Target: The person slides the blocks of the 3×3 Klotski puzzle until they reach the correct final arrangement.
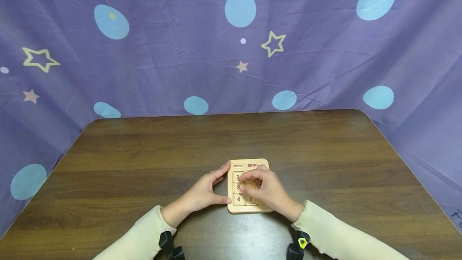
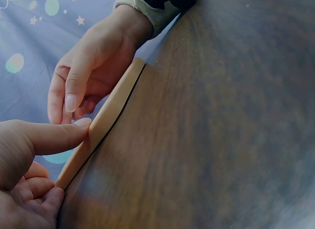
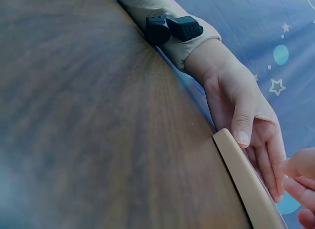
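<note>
A light wooden number sliding puzzle [image 1: 249, 209] lies flat on the table, its numbered tiles in a tray with red lettering along the top. Along its left side my left hand [image 1: 203, 191] steadies it, thumb by the lower corner and forefinger by the upper one. In the left wrist view that thumb [image 2: 74, 133] touches the puzzle's edge. My right hand [image 1: 268, 189] is over the puzzle, with thumb and forefinger apart at the left column, by the tiles 1 and 8 [image 1: 238, 187]. It covers the right-hand tiles; whether its fingertips press a tile I cannot tell.
The brown wooden table [image 1: 144, 151] extends around the puzzle on all sides. Behind it hangs a purple cloth [image 1: 162, 43] with blue dots and stars. Black wrist devices [image 1: 167, 244] are strapped over both pale sleeves.
</note>
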`<state>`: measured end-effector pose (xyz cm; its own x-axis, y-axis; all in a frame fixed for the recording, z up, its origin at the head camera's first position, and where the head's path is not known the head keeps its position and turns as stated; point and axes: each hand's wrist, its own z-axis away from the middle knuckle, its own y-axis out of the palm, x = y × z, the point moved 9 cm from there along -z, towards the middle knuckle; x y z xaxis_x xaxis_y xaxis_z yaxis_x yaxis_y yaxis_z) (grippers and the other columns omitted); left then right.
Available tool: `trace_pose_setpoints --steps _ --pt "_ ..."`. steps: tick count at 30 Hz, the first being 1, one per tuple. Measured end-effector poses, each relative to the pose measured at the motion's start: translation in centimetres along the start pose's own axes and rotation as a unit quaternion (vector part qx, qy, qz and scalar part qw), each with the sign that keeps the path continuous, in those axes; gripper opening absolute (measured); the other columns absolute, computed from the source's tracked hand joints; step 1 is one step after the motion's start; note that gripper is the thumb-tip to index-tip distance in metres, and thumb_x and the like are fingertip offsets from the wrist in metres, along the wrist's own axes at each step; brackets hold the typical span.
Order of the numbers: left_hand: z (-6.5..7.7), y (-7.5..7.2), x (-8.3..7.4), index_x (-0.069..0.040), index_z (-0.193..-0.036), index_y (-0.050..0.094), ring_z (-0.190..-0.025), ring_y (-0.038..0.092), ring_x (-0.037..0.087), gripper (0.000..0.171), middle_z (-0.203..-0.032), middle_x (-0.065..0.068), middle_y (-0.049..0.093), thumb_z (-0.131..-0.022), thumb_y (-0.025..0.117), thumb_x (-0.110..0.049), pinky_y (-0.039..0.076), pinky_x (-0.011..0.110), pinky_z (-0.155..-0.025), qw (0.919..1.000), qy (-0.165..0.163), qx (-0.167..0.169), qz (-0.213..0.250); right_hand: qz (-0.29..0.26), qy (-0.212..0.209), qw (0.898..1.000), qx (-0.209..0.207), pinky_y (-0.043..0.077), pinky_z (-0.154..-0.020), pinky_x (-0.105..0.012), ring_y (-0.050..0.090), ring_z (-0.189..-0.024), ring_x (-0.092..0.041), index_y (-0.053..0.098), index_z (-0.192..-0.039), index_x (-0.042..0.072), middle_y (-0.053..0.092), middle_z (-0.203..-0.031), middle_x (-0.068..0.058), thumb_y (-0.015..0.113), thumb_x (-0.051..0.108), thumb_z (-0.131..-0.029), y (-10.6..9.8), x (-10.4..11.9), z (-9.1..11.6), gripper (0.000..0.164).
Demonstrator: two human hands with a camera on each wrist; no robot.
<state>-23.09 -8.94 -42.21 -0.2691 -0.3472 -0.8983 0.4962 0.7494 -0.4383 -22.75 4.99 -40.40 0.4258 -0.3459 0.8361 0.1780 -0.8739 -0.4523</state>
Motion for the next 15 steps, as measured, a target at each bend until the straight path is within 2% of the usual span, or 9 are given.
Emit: trace_pose_setpoints --steps 8,15 --pt "0.0 0.1 0.0 0.006 -0.144 0.027 -0.14 0.024 0.029 0.091 -0.152 0.018 0.023 -0.07 0.08 -0.005 0.029 0.04 -0.11 1.0 0.0 0.001 -0.003 0.026 0.005 1.0 0.012 0.042 -0.073 -0.024 0.051 -0.08 -0.012 0.076 -0.089 0.014 0.067 -0.083 0.004 0.081 0.015 -0.069 0.8 0.3 -0.4 0.021" --pt "0.0 0.1 0.0 0.007 -0.144 0.028 -0.139 0.025 0.029 0.091 -0.152 0.018 0.024 -0.07 0.079 -0.003 0.03 0.04 -0.11 1.0 0.004 0.0 0.004 0.054 0.021 0.998 0.005 0.04 -0.07 -0.023 0.047 -0.076 -0.01 0.077 -0.087 0.017 0.063 -0.078 0.006 0.082 0.017 -0.068 1.1 0.2 -0.4 0.02"
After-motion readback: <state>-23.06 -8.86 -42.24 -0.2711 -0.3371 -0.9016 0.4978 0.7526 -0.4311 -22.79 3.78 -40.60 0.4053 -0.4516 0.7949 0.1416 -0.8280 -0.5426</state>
